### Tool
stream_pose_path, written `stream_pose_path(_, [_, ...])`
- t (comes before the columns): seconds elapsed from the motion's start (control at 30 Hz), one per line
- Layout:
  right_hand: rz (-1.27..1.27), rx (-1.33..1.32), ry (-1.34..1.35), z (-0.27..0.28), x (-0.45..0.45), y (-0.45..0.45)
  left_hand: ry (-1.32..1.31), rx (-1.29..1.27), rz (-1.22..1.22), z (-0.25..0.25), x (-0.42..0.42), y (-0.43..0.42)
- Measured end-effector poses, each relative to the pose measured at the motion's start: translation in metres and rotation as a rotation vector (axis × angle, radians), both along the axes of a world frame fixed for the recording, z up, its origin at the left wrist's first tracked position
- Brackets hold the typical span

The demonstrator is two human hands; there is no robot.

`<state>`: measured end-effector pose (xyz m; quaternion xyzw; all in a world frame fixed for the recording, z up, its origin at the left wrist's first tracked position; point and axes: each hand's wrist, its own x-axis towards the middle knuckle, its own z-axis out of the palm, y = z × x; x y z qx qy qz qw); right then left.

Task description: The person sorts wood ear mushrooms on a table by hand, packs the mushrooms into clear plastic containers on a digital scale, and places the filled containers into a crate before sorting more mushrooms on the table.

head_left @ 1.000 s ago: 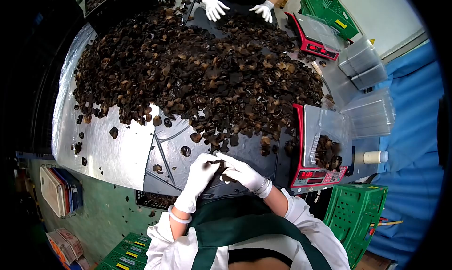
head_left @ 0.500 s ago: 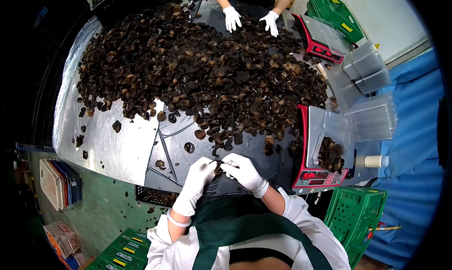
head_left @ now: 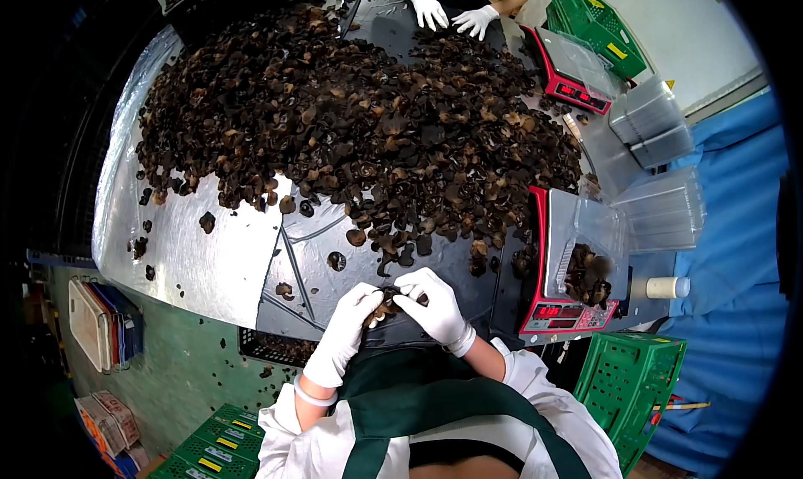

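My left hand [head_left: 351, 316] and my right hand [head_left: 433, 312], both in white gloves, meet at the near edge of the dark table. Between them they pinch a dark brown wood ear mushroom [head_left: 386, 308], partly covered by the fingers. Just beyond my hands spreads a large heap of wood ear mushrooms [head_left: 360, 119]. A few loose pieces lie apart from it, among them a wood ear [head_left: 336, 262] in front of my left hand.
On the right, a red scale [head_left: 539, 266] bears a clear plastic box [head_left: 615, 228] with mushrooms inside. Behind it stand a second scale [head_left: 577, 48] and stacked clear boxes [head_left: 657, 207]. Green crates [head_left: 631, 387] flank me. Across the table are a co-worker's gloved hands [head_left: 452, 15].
More of the mushroom shows between my hands, and my fingers have shifted slightly on it. The co-worker's hands have drawn back and closer together.
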<state>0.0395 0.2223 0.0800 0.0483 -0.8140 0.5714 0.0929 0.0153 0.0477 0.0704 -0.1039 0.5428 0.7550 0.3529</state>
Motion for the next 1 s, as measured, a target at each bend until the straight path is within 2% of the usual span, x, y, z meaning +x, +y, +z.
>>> stream_pose_path(0.13, [0.07,0.181,0.129,0.011,-0.001,-0.002,0.07,-0.057,-0.055,0.0,0.004,-0.004])
stream_pose_path(0.2, [0.079,0.197,0.11,0.008,-0.001,-0.001,0.271,-0.178,-0.105,0.003,0.007,-0.004])
stream_pose_path(0.3, [0.122,0.193,0.024,0.007,0.002,0.001,0.205,-0.217,-0.162,0.006,0.007,-0.02])
stream_pose_path(0.33, [0.153,0.174,-0.041,0.007,0.003,0.002,0.192,-0.247,-0.138,0.011,0.006,-0.028])
stream_pose_path(0.37, [0.157,0.174,-0.041,0.008,0.004,0.0,0.287,-0.287,-0.116,0.01,0.003,-0.04])
stream_pose_path(0.47, [0.519,-0.149,-0.199,0.008,0.023,-0.018,0.238,-0.324,0.195,-0.007,-0.002,-0.091])
stream_pose_path(0.5, [0.739,0.088,-0.023,-0.012,0.03,-0.019,0.191,-0.303,0.304,-0.012,-0.003,-0.105])
stream_pose_path(0.57, [0.804,0.434,0.002,-0.027,0.034,-0.018,0.177,-0.218,0.408,-0.022,-0.002,-0.124])
stream_pose_path(0.63, [0.41,0.326,0.146,-0.022,0.02,-0.015,0.138,-0.186,0.411,-0.023,-0.002,-0.129])
stream_pose_path(0.7, [0.291,0.525,0.019,-0.023,0.004,-0.011,0.108,-0.149,0.398,-0.028,-0.001,-0.124])
stream_pose_path(0.77, [0.291,0.674,0.105,-0.037,-0.002,-0.013,0.065,-0.075,0.397,-0.028,-0.005,-0.106])
stream_pose_path(0.87, [0.333,0.697,0.109,-0.084,-0.003,-0.015,0.095,-0.072,0.348,-0.04,-0.014,-0.083])
stream_pose_path(0.9, [0.338,0.7,0.111,-0.079,-0.006,-0.016,0.089,-0.073,0.338,-0.039,-0.017,-0.077])
stream_pose_path(0.97, [0.281,-0.125,-0.555,-0.07,-0.01,-0.014,0.132,-0.115,0.314,-0.037,-0.022,-0.068])
stream_pose_path(1.0, [0.271,-0.441,-0.782,-0.071,-0.014,-0.008,0.129,-0.112,0.308,-0.034,-0.023,-0.064])
